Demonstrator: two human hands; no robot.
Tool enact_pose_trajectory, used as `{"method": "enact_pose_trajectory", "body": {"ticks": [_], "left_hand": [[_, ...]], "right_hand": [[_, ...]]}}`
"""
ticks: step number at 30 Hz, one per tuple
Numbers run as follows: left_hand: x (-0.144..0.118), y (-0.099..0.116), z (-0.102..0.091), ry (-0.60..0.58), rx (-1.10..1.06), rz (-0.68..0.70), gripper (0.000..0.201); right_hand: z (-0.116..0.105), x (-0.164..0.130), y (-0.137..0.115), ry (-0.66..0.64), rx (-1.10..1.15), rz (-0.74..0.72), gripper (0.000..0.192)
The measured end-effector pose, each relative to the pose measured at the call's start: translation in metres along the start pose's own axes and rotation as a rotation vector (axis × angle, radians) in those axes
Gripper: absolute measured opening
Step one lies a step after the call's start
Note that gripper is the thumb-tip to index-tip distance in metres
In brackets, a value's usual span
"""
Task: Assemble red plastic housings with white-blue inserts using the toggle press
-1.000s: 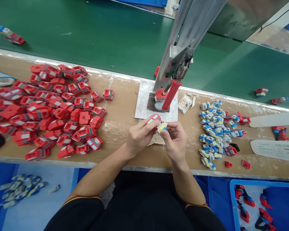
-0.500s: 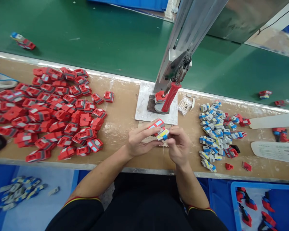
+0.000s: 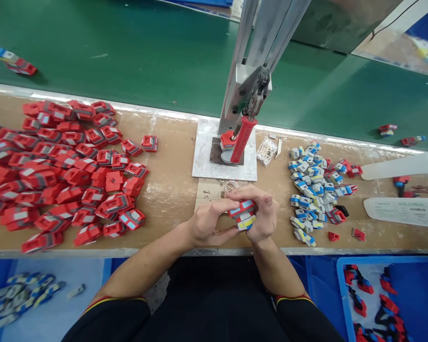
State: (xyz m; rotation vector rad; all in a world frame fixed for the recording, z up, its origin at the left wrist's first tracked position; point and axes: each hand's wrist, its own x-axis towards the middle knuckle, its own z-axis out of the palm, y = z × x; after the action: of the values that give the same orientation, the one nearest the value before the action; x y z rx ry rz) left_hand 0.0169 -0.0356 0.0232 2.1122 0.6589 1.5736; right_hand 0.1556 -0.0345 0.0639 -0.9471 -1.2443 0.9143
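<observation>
hands [image 3: 235,218] now lower, closer; red parts [image 3: 369,304] in blue bin [image 3: 421,285]

Red plastic shells with grey and pale-blue panels [image 3: 67,166] lie heaped on tan wood; beyond, a plain green conveyor belt [image 3: 146,52].

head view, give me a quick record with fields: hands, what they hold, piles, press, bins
left hand: left hand grips the red part from the left
right hand: right hand presses the small grey piece against the red part
left pile: red parts on the bench
right pile: small blue-and-grey pieces
press: lever press, red handle, on a white plate behind the hands
bins: blue bin at lower right holds red and black parts
</observation>
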Motion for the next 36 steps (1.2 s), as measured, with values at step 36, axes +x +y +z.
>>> {"method": "enact_pose_trajectory", "body": {"ticks": [36], "left_hand": [[0.122, -0.087, -0.05, -0.558, 0.62, -0.534, 0.034]], "right_hand": [[-0.053, 0.078, 0.027, -0.552, -0.114, -0.004, 0.069]]}}
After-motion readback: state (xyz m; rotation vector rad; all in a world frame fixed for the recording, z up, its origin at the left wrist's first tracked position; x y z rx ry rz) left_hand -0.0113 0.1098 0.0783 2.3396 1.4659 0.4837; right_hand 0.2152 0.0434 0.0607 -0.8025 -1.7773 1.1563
